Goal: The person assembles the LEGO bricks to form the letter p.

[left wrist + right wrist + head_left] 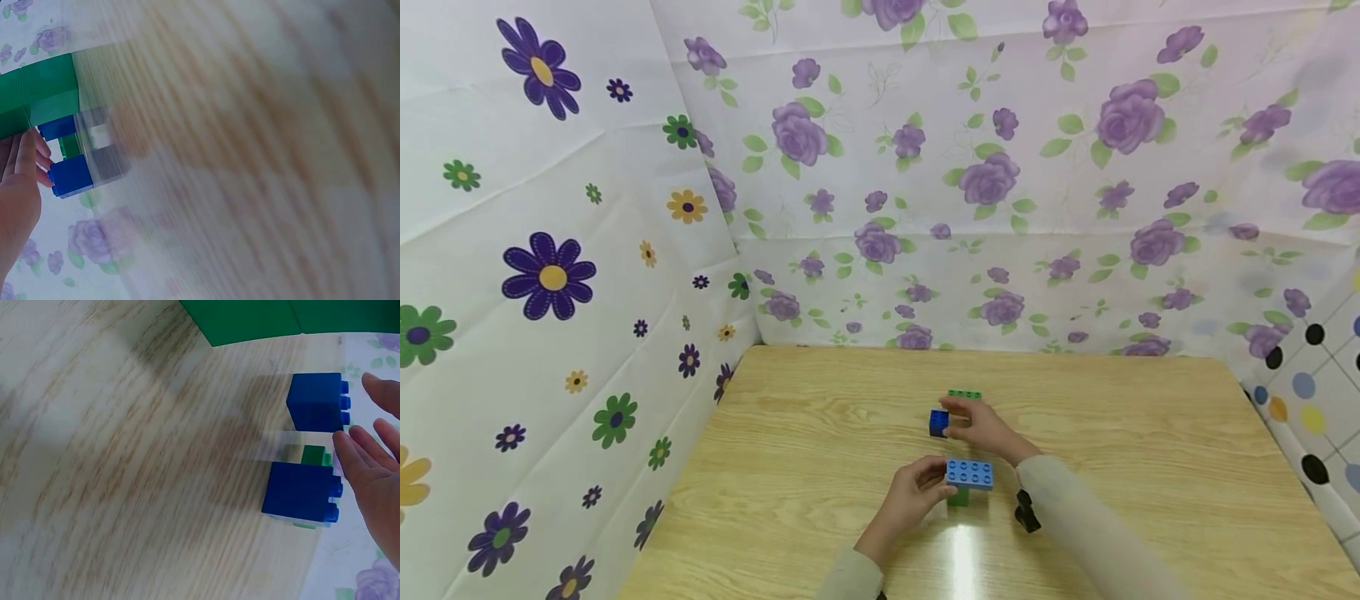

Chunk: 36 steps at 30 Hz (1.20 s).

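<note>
In the head view my left hand (pixel 912 498) holds the left end of a light blue building block (pixel 969 473), which sits over a green block (pixel 958 497). Thumb and fingers lie on either side of its corner. Farther back, my right hand (pixel 981 423) hovers with spread fingers beside a dark blue block (pixel 938 422). From the right wrist, two dark blue blocks show, a nearer blue block (pixel 300 490) and another blue block (pixel 314 402), with the right hand's fingers (pixel 359 459) near their studs, seemingly gripping neither.
A green block (pixel 964 394) lies behind the right hand. A black device (pixel 1027 512) is at the right wrist. The wooden table (pixel 820 400) meets flowered cloth walls (pixel 880 183) at the back and left, and a dotted cloth (pixel 1311 417) hangs on the right.
</note>
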### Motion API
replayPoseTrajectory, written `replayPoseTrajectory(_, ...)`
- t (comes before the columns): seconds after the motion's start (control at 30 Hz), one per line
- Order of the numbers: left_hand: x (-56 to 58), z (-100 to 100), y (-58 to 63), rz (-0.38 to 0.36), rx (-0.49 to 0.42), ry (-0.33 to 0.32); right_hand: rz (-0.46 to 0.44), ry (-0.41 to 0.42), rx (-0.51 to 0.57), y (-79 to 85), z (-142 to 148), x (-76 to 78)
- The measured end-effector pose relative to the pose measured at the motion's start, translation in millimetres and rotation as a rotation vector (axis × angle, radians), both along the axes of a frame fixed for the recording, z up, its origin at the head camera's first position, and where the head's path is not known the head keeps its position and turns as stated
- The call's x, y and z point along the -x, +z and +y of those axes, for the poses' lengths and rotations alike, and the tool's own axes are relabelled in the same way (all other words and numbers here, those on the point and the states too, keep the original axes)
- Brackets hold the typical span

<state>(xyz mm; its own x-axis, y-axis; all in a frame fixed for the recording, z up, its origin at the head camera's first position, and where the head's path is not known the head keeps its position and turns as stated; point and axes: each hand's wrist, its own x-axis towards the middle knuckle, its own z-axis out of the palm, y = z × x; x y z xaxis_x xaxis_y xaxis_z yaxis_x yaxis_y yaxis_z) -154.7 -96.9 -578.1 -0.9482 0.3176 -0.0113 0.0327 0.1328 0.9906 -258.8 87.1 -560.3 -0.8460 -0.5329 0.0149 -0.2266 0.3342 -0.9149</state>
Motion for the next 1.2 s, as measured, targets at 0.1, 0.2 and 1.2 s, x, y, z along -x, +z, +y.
replayPoseTrajectory(0.1,0.4,0.3,1.0,-0.006,-0.005,0.004,0.008,-0.002,-0.013,-1.5,-1.9,0.9)
replayPoseTrajectory(0.2,-1.8,1.1,8.5,-0.008,-0.006,0.007,0.018,-0.003,-0.023,-1.9,-4.1,1.9)
replayPoseTrajectory(1.2,-11.0,0.4,30.4,-0.004,-0.035,-0.004,0.094,-0.051,-0.12,-11.9,-17.5,5.3)
